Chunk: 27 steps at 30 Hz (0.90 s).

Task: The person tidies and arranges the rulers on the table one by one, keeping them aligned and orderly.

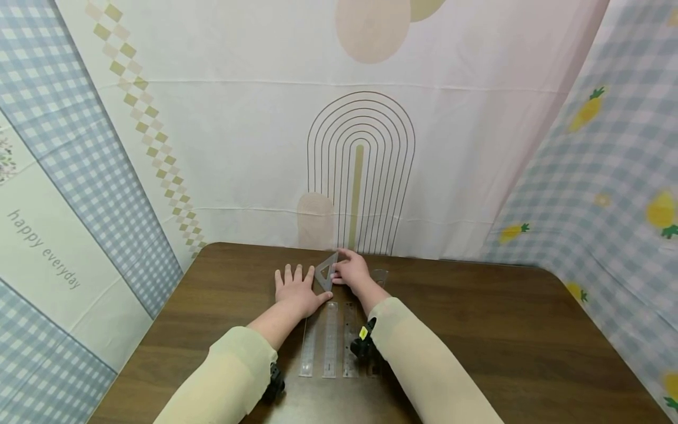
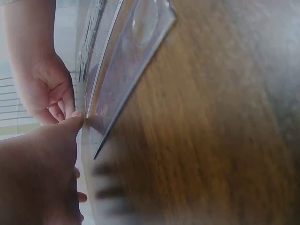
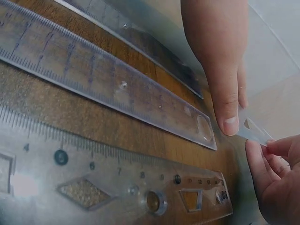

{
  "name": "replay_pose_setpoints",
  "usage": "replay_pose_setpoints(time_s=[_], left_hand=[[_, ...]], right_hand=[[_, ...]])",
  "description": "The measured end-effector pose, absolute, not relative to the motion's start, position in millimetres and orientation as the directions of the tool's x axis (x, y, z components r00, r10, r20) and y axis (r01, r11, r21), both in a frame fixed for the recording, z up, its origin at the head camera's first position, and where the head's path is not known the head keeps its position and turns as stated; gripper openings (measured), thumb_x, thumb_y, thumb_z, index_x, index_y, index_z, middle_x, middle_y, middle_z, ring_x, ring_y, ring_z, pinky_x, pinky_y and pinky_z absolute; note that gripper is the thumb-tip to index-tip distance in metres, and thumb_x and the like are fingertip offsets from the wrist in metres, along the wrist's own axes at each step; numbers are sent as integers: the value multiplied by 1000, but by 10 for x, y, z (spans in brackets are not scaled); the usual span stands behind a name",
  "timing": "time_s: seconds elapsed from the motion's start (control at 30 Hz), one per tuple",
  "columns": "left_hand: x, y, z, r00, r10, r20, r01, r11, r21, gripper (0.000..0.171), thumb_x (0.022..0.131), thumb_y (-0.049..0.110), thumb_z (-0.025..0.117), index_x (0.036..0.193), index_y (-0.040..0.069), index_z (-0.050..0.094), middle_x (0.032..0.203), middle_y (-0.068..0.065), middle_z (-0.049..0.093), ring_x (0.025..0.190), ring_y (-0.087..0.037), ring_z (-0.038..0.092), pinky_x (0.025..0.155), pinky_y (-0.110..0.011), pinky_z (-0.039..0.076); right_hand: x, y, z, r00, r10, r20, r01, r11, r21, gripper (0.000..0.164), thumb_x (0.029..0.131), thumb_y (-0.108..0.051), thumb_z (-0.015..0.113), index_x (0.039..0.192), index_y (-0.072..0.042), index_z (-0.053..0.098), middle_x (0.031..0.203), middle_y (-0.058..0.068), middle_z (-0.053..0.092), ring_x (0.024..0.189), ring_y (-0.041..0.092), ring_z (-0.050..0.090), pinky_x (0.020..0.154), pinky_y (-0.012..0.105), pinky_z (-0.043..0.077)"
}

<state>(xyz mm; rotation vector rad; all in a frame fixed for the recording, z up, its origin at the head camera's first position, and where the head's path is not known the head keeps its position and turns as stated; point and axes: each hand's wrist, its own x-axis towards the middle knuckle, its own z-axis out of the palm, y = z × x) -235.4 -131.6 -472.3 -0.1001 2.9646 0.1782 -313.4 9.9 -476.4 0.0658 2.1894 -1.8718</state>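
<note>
A clear triangular set square (image 1: 329, 263) lies near the far edge of the brown table. My left hand (image 1: 296, 291) rests on the wood to its left, fingers spread and straight, with the thumb at the set square's near corner. From the right side, my right hand (image 1: 354, 274) pinches the set square's edge between thumb and fingers. The right wrist view shows the left thumb and the right fingers both at the small clear plate. Just below the hands, several transparent rulers (image 1: 331, 341) lie side by side, one partly hidden under the right forearm.
Another clear plastic piece (image 1: 379, 275) lies behind the right wrist, its shape partly covered. One ruler (image 3: 117, 168) has diamond and round cut-outs. A patterned cloth (image 1: 254, 147) hangs behind the table's far edge, with checked cloth (image 1: 593, 194) at the right side.
</note>
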Motion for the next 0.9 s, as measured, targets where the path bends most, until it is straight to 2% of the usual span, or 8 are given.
replay_pose_setpoints(time_s=[0.43, 0.9], left_hand=[[-2335, -1253, -4683, -991, -30, -127, -46, 991, 125, 91, 91, 76, 41, 161, 23, 17, 165, -14, 15, 151, -40, 2, 117, -60, -4], [-2232, -1162, -4581, -998, 18, -61, 10, 992, 122, 90, 92, 74, 42, 161, 21, 19, 164, -14, 18, 151, -39, 5, 118, -60, 1]], right_hand=[[-3069, 194, -4679, -976, -103, -190, 176, 128, -976, 53, 99, -2, 57, 149, -17, 48, 106, 15, 66, 68, 17, 65, 62, 31, 59], [-2964, 352, -4604, -978, -103, -183, 177, 65, -982, 55, 99, -4, 57, 150, -18, 45, 109, 16, 65, 74, 18, 66, 67, 32, 60]])
